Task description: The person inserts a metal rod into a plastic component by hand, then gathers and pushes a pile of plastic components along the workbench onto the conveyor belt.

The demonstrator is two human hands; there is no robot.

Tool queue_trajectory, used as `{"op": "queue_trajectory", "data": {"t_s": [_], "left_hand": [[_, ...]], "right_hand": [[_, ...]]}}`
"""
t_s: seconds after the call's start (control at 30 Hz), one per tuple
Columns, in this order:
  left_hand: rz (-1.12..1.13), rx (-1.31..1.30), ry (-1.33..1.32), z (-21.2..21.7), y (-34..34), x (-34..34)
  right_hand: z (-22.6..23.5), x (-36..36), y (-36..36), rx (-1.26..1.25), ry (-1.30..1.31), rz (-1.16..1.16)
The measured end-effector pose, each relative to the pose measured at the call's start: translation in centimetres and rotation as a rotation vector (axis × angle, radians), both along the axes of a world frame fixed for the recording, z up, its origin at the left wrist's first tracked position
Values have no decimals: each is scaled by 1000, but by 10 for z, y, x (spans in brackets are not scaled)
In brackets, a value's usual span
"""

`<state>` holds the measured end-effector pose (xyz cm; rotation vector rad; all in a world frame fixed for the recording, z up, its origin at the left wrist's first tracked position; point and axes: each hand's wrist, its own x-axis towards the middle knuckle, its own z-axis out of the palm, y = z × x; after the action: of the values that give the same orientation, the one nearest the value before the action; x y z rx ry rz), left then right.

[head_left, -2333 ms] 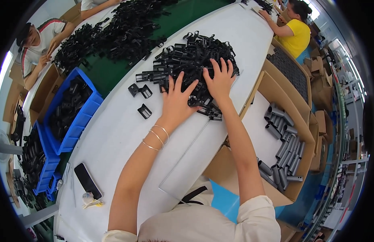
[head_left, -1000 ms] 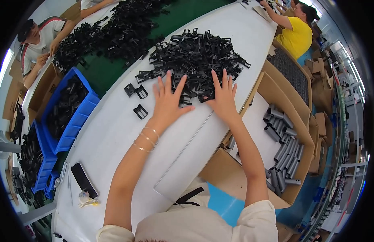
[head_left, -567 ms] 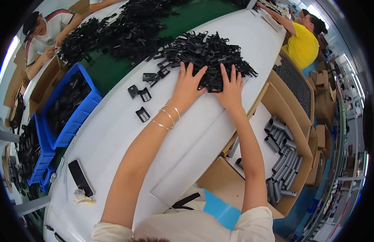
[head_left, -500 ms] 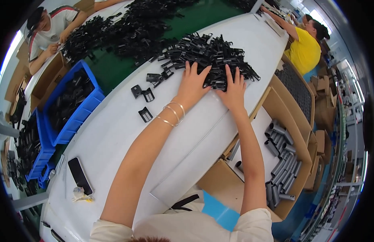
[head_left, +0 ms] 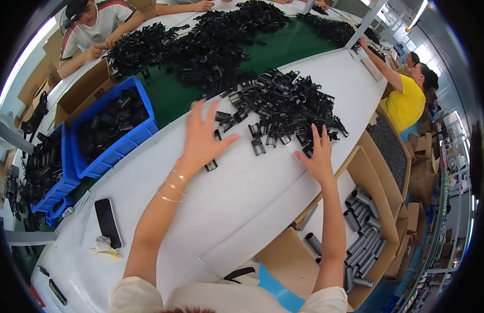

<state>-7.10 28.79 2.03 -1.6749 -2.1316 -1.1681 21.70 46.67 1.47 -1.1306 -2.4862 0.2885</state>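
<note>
A heap of small black plastic clips [head_left: 283, 101] lies on the white table [head_left: 242, 193] in front of me. Left of the heap, my left hand [head_left: 203, 138] hovers with its fingers spread, holding nothing. A few loose clips lie under and beside it, partly hidden by the hand. My right hand [head_left: 318, 156] is at the near right edge of the heap, fingers stretched out, fingertips close to or touching the clips. Whether they touch, I cannot tell.
Blue crates [head_left: 117, 133] of black parts stand to the left, near a phone [head_left: 107, 221] on the table. At right, a cardboard box [head_left: 375, 284] holds grey tubes [head_left: 364, 250]. Across a green conveyor belt [head_left: 276, 44] piled with clips, a person [head_left: 98, 31] works. Another person wears yellow [head_left: 406, 101].
My left hand has drawn off the heap to the left and opened wide. My right hand has shifted slightly toward the heap's right edge. The view has shifted, too.
</note>
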Motion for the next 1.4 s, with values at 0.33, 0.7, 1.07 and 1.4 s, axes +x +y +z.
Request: {"op": "queue_trajectory", "data": {"t_s": [0.33, 0.7, 1.07, 1.4], "left_hand": [[117, -225, -327, -18, 58, 1], [-398, 153, -518, 8, 82, 16], [29, -67, -333, -37, 66, -26], [-196, -118, -364, -33, 77, -9]], "right_hand": [[14, -21, 3, 379, 112, -65], [64, -141, 61, 381, 220, 338], [27, -292, 121, 94, -561, 189], [48, -264, 123, 211, -544, 13]]}}
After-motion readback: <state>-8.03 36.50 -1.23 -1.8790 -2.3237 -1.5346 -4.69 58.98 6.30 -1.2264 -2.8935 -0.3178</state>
